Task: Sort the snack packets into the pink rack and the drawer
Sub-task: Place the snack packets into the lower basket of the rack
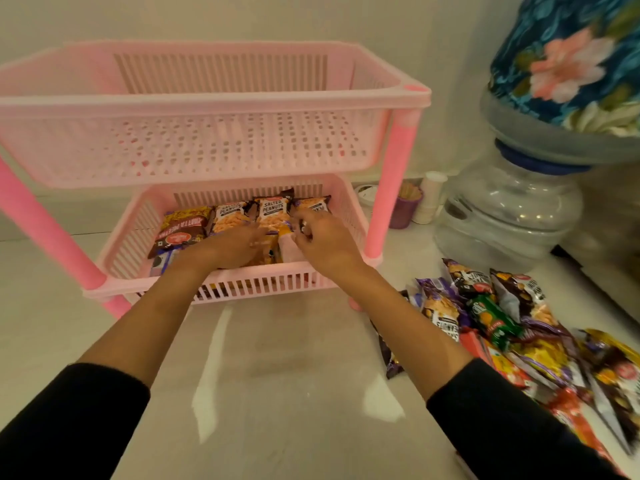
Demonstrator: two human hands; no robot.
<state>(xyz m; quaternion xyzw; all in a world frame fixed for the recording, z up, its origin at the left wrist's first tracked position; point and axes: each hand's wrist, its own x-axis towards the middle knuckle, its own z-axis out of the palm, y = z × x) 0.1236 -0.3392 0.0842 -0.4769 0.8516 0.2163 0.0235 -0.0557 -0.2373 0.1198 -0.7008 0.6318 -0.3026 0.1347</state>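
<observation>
Pale countertop carries one two-tier pink rack; its lower basket holds three salted-peanut packets upright and one brown packet. Left hand lies flat, fingers extended, on packets there; right hand is curled beside it, grasp indeterminable. Loose packets lie heaped at right.

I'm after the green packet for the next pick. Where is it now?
In the head view, the green packet lies in the loose pile of packets on the counter, right of the pink rack, below the water jar.
</observation>
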